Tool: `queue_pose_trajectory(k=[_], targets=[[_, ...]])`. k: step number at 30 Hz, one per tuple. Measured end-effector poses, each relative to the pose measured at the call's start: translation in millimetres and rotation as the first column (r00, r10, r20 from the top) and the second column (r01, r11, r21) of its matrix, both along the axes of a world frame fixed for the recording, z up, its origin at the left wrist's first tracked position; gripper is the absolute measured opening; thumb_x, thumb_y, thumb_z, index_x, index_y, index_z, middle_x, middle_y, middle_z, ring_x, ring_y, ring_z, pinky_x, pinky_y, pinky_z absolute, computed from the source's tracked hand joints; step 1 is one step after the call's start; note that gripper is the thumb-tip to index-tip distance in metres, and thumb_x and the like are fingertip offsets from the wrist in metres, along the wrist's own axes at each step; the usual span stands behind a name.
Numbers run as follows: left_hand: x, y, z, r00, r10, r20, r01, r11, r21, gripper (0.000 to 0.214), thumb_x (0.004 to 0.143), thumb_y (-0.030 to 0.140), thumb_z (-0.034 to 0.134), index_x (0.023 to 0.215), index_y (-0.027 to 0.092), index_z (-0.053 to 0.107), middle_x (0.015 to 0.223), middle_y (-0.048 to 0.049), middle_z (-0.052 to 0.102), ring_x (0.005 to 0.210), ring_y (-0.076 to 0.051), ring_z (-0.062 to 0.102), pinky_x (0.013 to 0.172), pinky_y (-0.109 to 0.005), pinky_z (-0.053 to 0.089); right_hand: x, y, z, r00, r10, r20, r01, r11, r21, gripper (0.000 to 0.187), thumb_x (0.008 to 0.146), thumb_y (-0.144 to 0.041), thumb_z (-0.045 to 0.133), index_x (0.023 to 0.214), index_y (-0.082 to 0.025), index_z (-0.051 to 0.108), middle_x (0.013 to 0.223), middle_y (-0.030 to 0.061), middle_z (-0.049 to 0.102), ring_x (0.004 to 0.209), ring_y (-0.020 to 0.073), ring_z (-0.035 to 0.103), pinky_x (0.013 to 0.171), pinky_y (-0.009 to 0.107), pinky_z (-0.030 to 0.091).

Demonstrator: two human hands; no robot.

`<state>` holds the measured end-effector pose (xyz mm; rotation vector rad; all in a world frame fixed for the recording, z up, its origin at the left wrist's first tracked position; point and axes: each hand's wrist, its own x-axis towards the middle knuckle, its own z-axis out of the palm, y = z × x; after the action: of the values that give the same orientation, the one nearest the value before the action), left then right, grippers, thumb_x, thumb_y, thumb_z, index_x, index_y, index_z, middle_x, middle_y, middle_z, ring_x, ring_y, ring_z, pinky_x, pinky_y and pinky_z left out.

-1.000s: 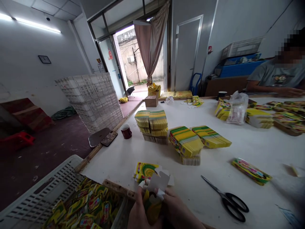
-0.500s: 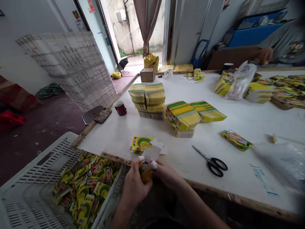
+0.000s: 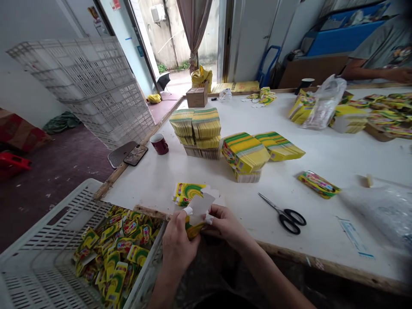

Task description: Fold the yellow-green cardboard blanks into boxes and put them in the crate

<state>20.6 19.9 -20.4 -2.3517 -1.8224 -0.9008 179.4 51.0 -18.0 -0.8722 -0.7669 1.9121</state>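
In the head view, the person's left hand (image 3: 178, 242) is closed around the lower part of a yellow carton (image 3: 194, 231), with the fingers bent about its side. The right hand (image 3: 228, 225) is nearly closed too, and its thumb and fingers pinch the right edge of the same carton. White wraps cover some fingertips. The carton is held at the near edge of the white table (image 3: 238, 201), and its pale flap stands open, away from the person. Just beyond it lies a small pile of flat cartons (image 3: 188, 193). On the left, below the table top, a white plastic basket (image 3: 69, 201) contains many yellow packs (image 3: 119, 240). To the right of the hands lie black-handled scissors (image 3: 285, 214) and one colourful pack (image 3: 318, 183). Farther back stand tall carton stacks (image 3: 196, 135), near a dark red mug (image 3: 159, 143).
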Motion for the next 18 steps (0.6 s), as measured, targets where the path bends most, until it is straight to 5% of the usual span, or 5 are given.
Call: queue_pose_trajectory(k=[3,7,13,18], targets=[[0,-1,-1.9,0.998,0.056,0.027,-0.057,0.998,0.036,0.055,0.068,0.015,0.063,0.118,0.019,0.041,0.107,-0.0133,0.06,0.098,-0.031,0.063,0.079,-0.042,0.054,-2,-3,-7.3,0.984,-0.02,-0.177,-0.008,0.987,-0.158,0.03,0.056,-0.025,0.086,0.068,-0.014,0.061,0.067,-0.0019,0.065,0.061,0.011,0.062,0.068,0.027,0.053],[1,-4,-4.4,0.992,0.075,0.105,-0.078,0.997,0.019,0.059,0.069,0.02,0.065,0.121,0.019,0.038,0.11,-0.0147,0.059,0.1,-0.032,0.063,0.08,-0.042,0.054,-8,-6,-12.8,0.957,-0.037,-0.289,-0.026,0.977,-0.212,0.029,0.057,-0.023,0.084,0.069,-0.016,0.059,0.062,-0.005,0.06,0.055,0.0064,0.056,0.065,0.022,0.05],[3,-10,0.4,0.981,0.072,0.178,-0.067,0.997,-0.038,0.057,0.07,0.022,0.065,0.12,0.019,0.039,0.105,-0.0129,0.062,0.095,-0.029,0.065,0.077,-0.039,0.054,-10,-11,-15.8,0.928,0.06,-0.369,-0.147,0.966,-0.211,0.014,0.058,-0.015,0.07,0.068,-0.015,0.06,0.054,-0.0035,0.057,0.05,0.0077,0.05,0.055,0.021,0.044],[1,-10,1.3,0.984,0.07,0.164,-0.061,0.996,-0.06,0.056,0.074,0.026,0.064,0.122,0.018,0.037,0.105,-0.0142,0.062,0.094,-0.029,0.065,0.076,-0.039,0.055,-2,-17,-9.2,0.945,0.059,-0.322,-0.108,0.984,-0.138,0.022,0.064,-0.023,0.073,0.081,-0.014,0.064,0.065,0.0005,0.064,0.06,0.0098,0.057,0.063,0.022,0.045]])
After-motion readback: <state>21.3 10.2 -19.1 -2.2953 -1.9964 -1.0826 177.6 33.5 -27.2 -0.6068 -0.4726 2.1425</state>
